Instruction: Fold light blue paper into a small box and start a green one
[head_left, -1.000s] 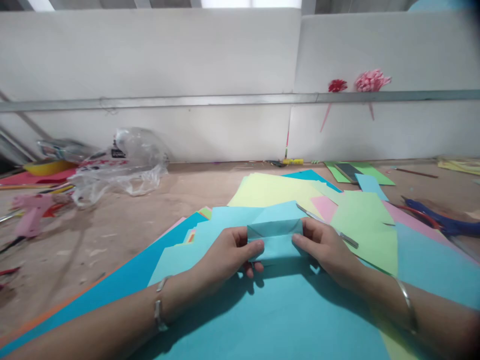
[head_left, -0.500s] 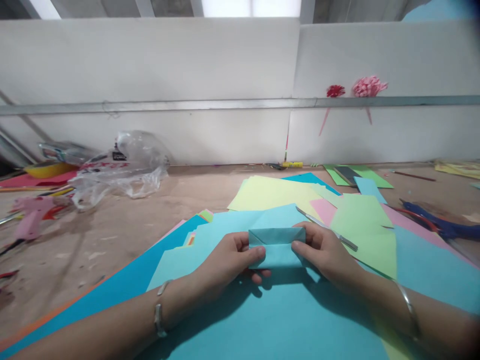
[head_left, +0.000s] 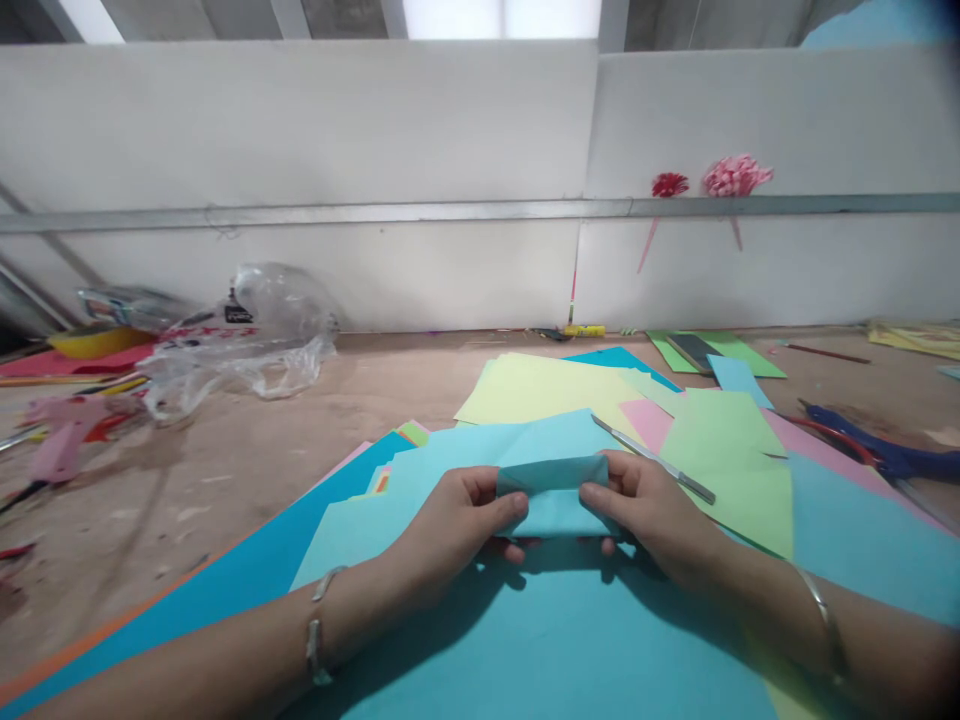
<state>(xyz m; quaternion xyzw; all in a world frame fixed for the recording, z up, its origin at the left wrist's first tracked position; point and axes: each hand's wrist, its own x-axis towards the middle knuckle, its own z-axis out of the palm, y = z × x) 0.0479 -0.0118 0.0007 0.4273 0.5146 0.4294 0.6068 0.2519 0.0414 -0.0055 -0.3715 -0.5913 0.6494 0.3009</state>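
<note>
Between my hands is a small folded piece of light blue paper point(head_left: 555, 512), held just above a large light blue sheet point(head_left: 540, 630). My left hand point(head_left: 471, 515) grips its left end, thumb on the front and fingers behind and below. The right end is pinched by my right hand point(head_left: 651, 505), thumb in front, with a fingertip showing under the lower edge. A crease runs across the paper, and its upper strip is darker. Just behind my right hand lies a slim metal craft knife point(head_left: 652, 458), partly on a light green sheet point(head_left: 739, 450).
Pale yellow paper point(head_left: 547, 385) lies beyond my hands. To the right are blue-handled pliers point(head_left: 892, 440); to the left, a pink glue gun point(head_left: 64, 430) and a crumpled plastic bag point(head_left: 255, 335). Two paper flowers point(head_left: 739, 176) stand at a metal rail on the white wall.
The upper strip of the folded paper has tilted, its right side now slightly higher than its left. A right fingertip now shows beneath the paper. Both hands keep their hold.
</note>
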